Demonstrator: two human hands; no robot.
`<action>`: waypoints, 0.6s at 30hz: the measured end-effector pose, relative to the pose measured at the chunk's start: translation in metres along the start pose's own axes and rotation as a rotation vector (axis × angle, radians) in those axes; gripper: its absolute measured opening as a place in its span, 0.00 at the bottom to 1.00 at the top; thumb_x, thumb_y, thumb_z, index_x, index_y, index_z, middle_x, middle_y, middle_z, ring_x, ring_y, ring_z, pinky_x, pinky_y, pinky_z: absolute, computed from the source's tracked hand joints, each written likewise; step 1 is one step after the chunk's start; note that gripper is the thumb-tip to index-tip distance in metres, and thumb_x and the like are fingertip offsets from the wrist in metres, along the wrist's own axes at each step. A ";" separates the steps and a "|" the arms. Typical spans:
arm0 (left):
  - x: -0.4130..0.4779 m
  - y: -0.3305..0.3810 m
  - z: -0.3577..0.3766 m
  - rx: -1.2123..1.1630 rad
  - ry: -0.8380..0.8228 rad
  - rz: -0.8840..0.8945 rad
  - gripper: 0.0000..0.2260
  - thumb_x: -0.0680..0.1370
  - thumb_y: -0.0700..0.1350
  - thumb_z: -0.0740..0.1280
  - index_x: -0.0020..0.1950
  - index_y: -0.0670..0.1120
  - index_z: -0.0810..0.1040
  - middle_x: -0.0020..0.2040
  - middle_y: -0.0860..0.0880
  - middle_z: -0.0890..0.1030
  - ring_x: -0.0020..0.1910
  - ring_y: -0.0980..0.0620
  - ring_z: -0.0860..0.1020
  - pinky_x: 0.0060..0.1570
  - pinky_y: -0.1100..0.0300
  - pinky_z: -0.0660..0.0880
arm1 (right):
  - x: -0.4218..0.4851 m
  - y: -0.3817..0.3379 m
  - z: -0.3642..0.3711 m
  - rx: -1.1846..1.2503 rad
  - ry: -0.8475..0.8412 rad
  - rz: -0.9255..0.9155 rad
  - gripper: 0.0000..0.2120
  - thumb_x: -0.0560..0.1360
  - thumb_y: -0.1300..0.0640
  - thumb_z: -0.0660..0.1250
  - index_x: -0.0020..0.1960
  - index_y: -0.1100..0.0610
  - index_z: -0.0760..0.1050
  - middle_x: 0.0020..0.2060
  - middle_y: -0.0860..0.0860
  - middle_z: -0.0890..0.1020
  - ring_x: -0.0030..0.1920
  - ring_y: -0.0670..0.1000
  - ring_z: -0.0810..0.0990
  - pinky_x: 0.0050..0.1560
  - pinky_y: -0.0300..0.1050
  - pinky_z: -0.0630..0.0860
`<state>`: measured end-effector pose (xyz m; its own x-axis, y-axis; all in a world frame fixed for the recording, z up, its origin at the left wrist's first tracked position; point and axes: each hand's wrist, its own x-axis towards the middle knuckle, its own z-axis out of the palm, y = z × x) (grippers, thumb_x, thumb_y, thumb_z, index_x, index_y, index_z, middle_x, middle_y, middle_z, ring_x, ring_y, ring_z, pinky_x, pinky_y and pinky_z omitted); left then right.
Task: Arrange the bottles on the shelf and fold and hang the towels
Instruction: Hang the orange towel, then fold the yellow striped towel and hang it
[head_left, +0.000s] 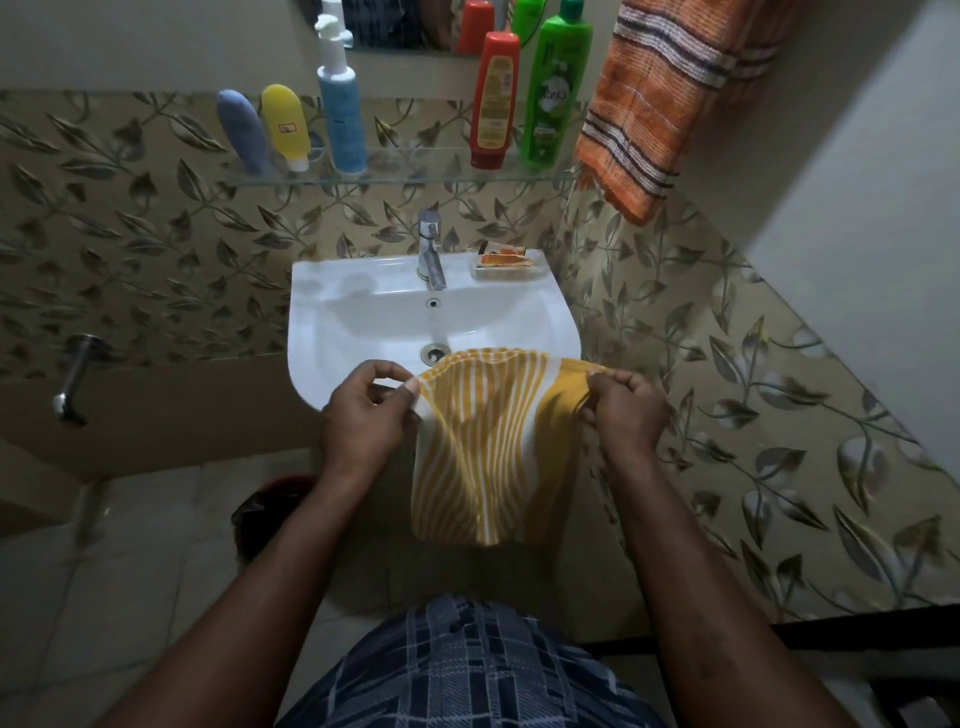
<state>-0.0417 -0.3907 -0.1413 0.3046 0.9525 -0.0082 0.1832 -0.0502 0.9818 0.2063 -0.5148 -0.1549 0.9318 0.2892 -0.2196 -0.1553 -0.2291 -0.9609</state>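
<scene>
Both forearms reach forward from the bottom of the view, and between them a yellow-and-white striped towel (488, 452) hangs in front of the near rim of the white sink (363, 322). The left hand (366, 415) pinches the towel's upper left corner between thumb and curled fingers, knuckles toward the camera. The right hand (626, 410) grips the upper right corner the same way, fingers bunched over the cloth, so the top edge is stretched between the two hands and the rest drops freely. On the glass shelf (405, 174) above the tap (431, 249) stand a blue tube (241, 130), a yellow tube (285, 124), a pump bottle (340, 114), a red bottle (496, 98) and a green bottle (556, 88). An orange striped towel (660, 104) hangs at the shelf's right end.
</scene>
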 end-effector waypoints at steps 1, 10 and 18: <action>-0.004 0.002 0.005 -0.004 -0.030 -0.003 0.05 0.79 0.42 0.74 0.46 0.52 0.84 0.34 0.47 0.85 0.33 0.50 0.84 0.47 0.40 0.84 | -0.010 0.001 0.004 0.001 -0.028 0.000 0.05 0.68 0.52 0.76 0.41 0.53 0.84 0.39 0.53 0.87 0.41 0.54 0.86 0.44 0.61 0.86; -0.027 0.014 0.037 0.197 -0.193 0.117 0.06 0.78 0.45 0.74 0.50 0.56 0.88 0.40 0.59 0.86 0.41 0.62 0.84 0.46 0.59 0.82 | -0.075 0.009 0.022 -0.052 -0.303 -0.128 0.05 0.69 0.51 0.76 0.43 0.49 0.83 0.36 0.53 0.86 0.36 0.52 0.84 0.43 0.63 0.84; -0.038 0.015 0.040 0.285 -0.185 0.159 0.07 0.75 0.45 0.76 0.47 0.59 0.87 0.41 0.60 0.87 0.42 0.64 0.84 0.45 0.62 0.81 | -0.093 0.010 0.021 -0.014 -0.344 -0.112 0.03 0.73 0.59 0.79 0.44 0.56 0.85 0.38 0.54 0.88 0.39 0.53 0.85 0.45 0.56 0.84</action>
<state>-0.0131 -0.4391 -0.1341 0.5092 0.8569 0.0804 0.3650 -0.2997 0.8815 0.1112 -0.5245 -0.1476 0.7773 0.6086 -0.1596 -0.0519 -0.1908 -0.9803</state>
